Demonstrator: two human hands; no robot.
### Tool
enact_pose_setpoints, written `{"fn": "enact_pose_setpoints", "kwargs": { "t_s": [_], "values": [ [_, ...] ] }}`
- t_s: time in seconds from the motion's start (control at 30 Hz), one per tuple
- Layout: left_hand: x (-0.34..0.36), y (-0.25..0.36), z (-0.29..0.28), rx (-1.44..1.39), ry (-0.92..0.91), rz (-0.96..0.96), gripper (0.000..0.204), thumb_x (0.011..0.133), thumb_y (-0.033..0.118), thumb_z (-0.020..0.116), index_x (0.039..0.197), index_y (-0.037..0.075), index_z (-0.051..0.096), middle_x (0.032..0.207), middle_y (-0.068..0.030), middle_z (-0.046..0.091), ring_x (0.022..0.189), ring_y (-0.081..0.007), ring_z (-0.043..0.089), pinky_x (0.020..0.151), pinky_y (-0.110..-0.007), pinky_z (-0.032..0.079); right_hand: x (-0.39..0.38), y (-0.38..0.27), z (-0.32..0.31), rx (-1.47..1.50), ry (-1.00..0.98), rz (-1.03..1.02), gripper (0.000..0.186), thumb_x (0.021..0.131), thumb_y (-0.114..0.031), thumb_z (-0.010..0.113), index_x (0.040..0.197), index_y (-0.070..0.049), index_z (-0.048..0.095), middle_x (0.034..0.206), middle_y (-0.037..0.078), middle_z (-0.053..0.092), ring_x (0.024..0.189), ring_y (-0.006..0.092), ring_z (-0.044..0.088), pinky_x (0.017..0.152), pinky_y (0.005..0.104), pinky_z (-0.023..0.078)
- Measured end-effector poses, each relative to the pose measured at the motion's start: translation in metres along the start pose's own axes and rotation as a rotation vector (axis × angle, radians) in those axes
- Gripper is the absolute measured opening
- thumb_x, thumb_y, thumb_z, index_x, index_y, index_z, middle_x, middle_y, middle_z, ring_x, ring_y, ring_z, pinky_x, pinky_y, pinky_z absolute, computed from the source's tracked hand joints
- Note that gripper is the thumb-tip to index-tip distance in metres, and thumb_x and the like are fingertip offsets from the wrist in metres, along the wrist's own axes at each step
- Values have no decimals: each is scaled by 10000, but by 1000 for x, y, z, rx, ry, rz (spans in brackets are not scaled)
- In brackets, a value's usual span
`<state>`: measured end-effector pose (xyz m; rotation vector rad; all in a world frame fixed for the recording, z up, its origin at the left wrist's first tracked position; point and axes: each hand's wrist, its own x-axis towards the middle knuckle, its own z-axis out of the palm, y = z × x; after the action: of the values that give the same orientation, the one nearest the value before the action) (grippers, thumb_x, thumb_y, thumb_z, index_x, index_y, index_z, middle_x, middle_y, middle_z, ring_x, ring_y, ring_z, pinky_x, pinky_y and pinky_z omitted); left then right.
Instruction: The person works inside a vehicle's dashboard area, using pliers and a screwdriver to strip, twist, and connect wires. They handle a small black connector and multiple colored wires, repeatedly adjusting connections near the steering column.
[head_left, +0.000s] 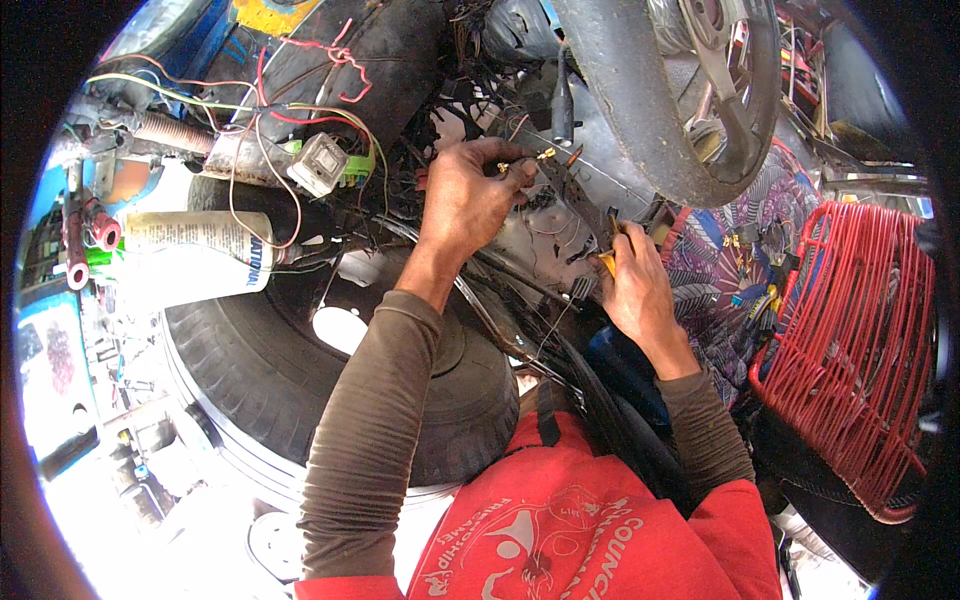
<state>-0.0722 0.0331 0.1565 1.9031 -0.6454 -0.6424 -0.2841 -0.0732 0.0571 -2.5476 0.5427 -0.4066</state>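
Left hand (465, 195): grip pinched on small brass-coloured piece (546, 155), held up over grey panel (605, 177). Right hand (638, 290): grip clamped round yellow-handled tool (607, 263), apart from piece. Likely best: pinch steadily, leave working end exposed, bring tool in squarely.

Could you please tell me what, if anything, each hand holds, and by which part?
The left hand pinches a small brass-coloured piece, exact spot unclear; the right hand grips a tool by its yellow handle.
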Motion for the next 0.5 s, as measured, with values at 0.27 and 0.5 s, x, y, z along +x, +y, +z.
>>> {"fn": "enact_pose_setpoints", "kwargs": {
  "t_s": [0.27,0.5],
  "values": [
    [1,0,1,-5,18,-7,187,911,51,754,1062,-59,759,877,-108,764,730,-114,678,647,-269,563,1,-2,-3,-18,-29,4,380,852,-56,766,1134,95,561,1200,236,556,1099,430,599,927,492,504],
    [-1,-4,1,183,98,-18,261,874,107,806,1080,-45,758,946,-111,776,839,-150,689,778,-297,550,-1,-11,-7,-3,-73,43,373,787,-31,733,1104,30,546,1185,236,558,1078,437,589,909,516,494]
  ]
}}
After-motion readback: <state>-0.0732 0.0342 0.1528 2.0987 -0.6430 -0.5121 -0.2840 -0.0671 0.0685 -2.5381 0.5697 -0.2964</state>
